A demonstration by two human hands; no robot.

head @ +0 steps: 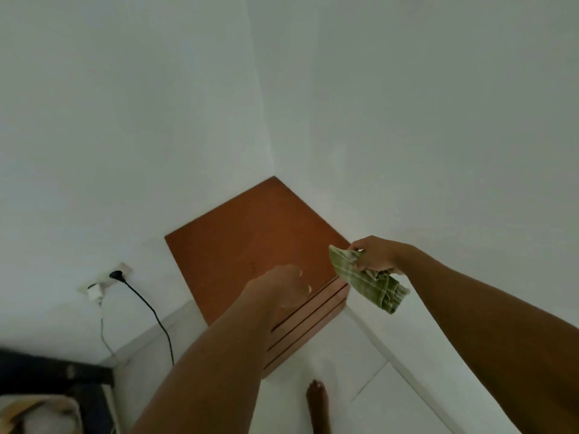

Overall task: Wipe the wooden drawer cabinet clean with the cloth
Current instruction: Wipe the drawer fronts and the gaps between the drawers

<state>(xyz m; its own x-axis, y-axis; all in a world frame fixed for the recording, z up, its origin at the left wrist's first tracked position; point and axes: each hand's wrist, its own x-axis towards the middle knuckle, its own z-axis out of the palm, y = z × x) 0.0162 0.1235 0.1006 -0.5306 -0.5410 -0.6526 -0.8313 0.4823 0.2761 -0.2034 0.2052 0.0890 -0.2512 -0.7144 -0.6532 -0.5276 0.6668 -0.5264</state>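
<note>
A brown wooden drawer cabinet (250, 236) stands in the corner between two white walls, its flat top bare and its drawer fronts showing below the front edge. My right hand (374, 253) hovers over the cabinet's right front corner, shut on a green striped cloth (366, 281) that hangs down crumpled beside the drawers. My left hand (282, 285) is over the front edge of the top with its fingers loosely curled and nothing in it. It hides part of the upper drawer front.
A wall socket (120, 272) with a black plug and cable (153, 311) and a white charger (94, 292) sits low on the left wall. A dark piece of furniture (53, 371) fills the lower left. My bare foot (318, 405) rests on the white tiled floor.
</note>
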